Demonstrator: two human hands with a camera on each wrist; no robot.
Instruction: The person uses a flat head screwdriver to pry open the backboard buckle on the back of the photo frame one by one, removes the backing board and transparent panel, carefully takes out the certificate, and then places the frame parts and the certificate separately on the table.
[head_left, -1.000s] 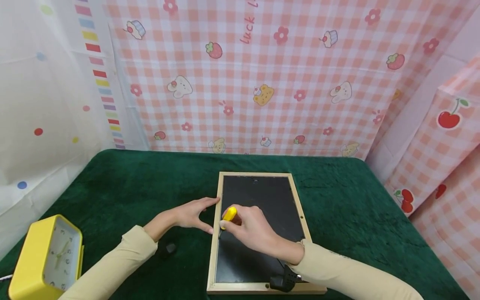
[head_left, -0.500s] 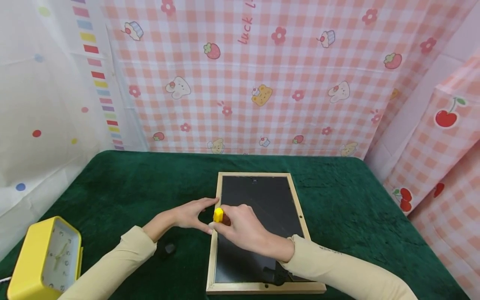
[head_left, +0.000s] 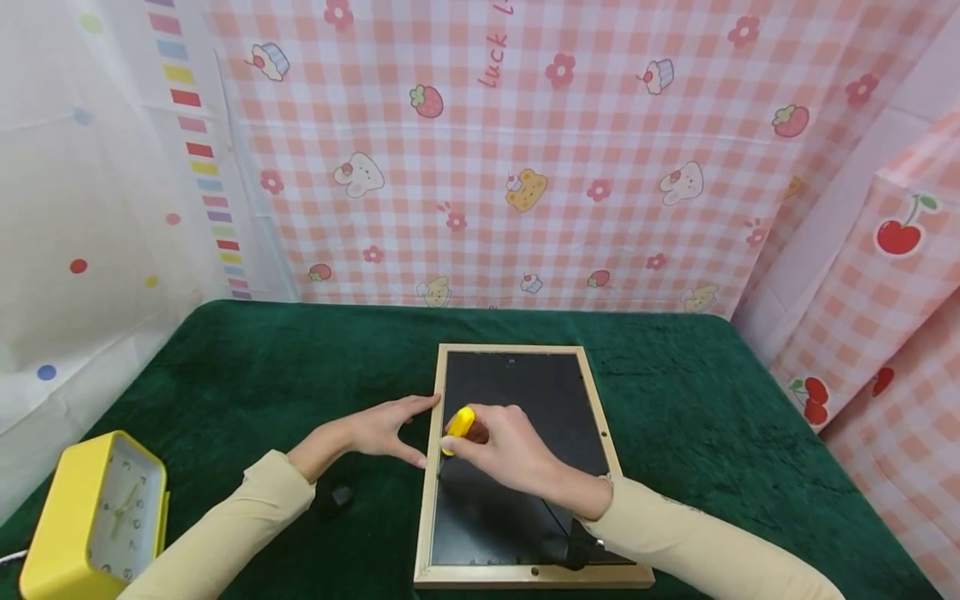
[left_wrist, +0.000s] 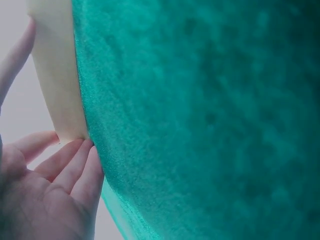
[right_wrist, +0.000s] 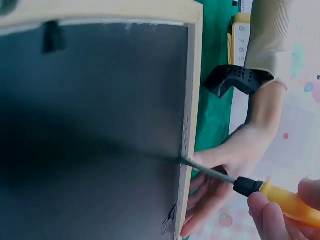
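Observation:
A framed panel (head_left: 487, 575) with a pale wooden rim and a black back board lies flat on the green cloth. My right hand (head_left: 510, 450) grips the yellow handle of a screwdriver (head_left: 459, 427). In the right wrist view the screwdriver's metal shaft (right_wrist: 215, 174) reaches the inner side of the wooden rim (right_wrist: 191, 95), its tip at the seam with the black board. My left hand (head_left: 381, 429) has thumb and fingers spread along the frame's left side. The left wrist view shows its fingertips (left_wrist: 82, 145) touching the outer side of the rim.
A yellow alarm clock (head_left: 97, 508) stands at the left front. A small black object (head_left: 341, 497) lies on the green cloth (head_left: 300, 358) below the left wrist. Pink checked fabric (head_left: 480, 167) hangs behind the table.
My right hand shifted left with the screwdriver's handle more upright, then came back right with it tilted again. The left hand and the frame stay in place.

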